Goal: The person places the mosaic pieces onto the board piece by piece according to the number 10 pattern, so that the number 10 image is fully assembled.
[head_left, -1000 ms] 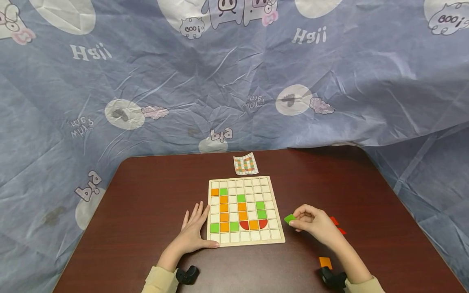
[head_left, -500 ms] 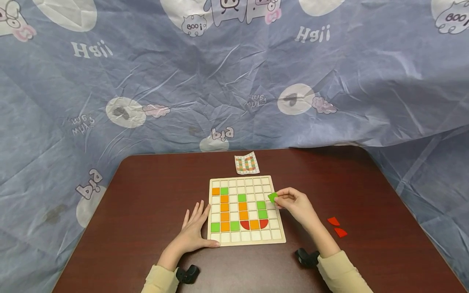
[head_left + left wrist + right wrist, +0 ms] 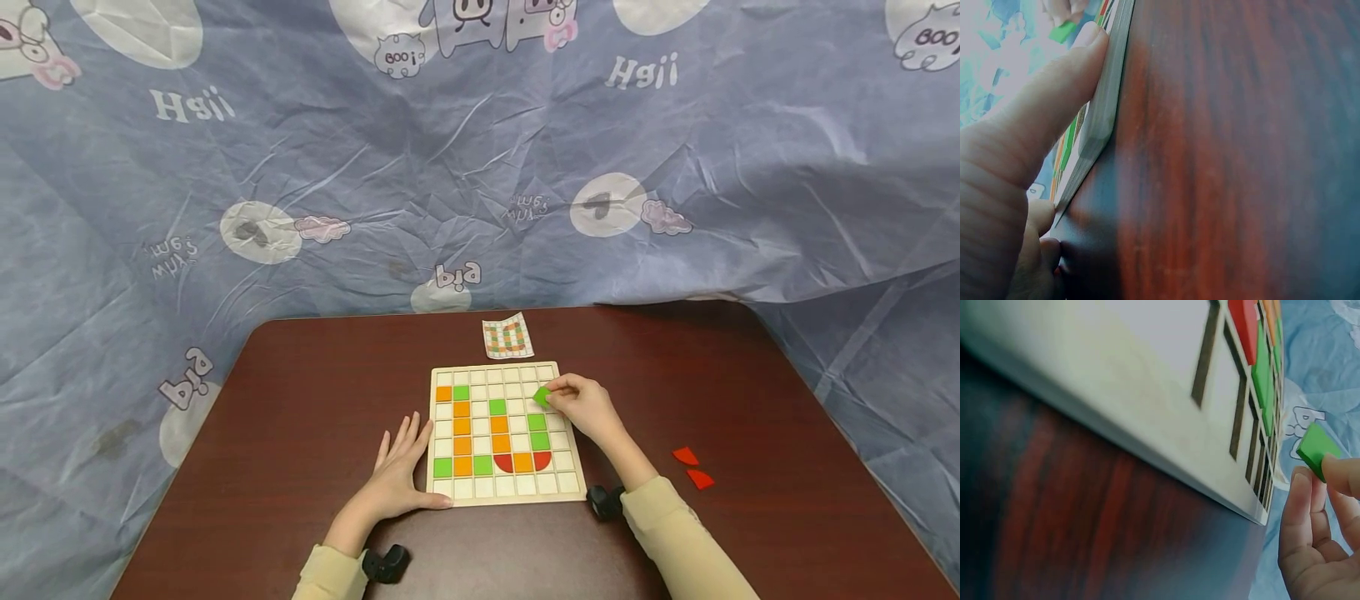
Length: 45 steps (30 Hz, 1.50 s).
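Note:
My right hand (image 3: pixel 587 408) pinches a green square tile (image 3: pixel 1317 449) between thumb and fingers. The tile is tilted over the upper right of a pale gridded board (image 3: pixel 517 492), above the column with two green tiles (image 3: pixel 537 432). Orange squares (image 3: pixel 462 427), more green squares and two red quarter-round pieces (image 3: pixel 542 461) lie in the board's cells. My left hand (image 3: pixel 397 479) rests at the board's left side, fingers spread and straight. Its thumb lies along the front left corner, seen close in the left wrist view against the board's edge (image 3: pixel 1107 106).
Behind the board lies a small pattern card (image 3: pixel 507 337) with a coloured grid. Two loose red pieces (image 3: pixel 701 478) lie on the brown table (image 3: pixel 322 375) right of my forearm. A blue printed cloth (image 3: pixel 450 167) hangs behind the table.
My right hand has carried the green tile leftward and away from me, from beside the board to over its upper right. The loose orange tile is now hidden by my right arm. My left hand stays put.

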Each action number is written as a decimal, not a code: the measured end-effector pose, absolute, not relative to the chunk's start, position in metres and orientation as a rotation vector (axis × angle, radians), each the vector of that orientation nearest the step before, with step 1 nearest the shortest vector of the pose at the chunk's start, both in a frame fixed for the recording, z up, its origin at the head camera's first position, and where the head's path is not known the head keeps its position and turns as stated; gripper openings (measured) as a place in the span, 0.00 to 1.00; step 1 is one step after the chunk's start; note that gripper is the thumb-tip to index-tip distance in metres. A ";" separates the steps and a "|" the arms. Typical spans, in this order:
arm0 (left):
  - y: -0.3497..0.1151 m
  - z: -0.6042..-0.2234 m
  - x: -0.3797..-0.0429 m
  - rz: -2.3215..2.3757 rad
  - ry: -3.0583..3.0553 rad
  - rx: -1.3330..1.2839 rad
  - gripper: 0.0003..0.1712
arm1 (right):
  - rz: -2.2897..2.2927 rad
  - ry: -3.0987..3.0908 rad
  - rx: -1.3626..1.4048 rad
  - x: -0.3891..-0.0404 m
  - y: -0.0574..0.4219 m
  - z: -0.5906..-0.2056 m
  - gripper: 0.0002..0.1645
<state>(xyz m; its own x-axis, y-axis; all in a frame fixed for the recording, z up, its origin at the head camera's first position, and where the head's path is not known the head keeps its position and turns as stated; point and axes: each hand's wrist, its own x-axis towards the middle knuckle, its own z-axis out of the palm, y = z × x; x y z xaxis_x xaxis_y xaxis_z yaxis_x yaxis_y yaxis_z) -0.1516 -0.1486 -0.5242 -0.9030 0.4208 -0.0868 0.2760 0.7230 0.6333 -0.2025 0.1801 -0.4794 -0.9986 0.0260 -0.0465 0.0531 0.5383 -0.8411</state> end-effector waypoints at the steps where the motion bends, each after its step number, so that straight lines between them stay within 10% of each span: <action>1: -0.149 -0.525 -0.152 0.937 2.704 0.554 0.74 | -1.462 2.747 0.065 -0.204 0.180 -0.480 0.09; 45: -0.148 -0.524 -0.151 0.929 2.702 0.553 0.73 | -1.147 2.852 -0.135 -0.196 0.184 -0.481 0.09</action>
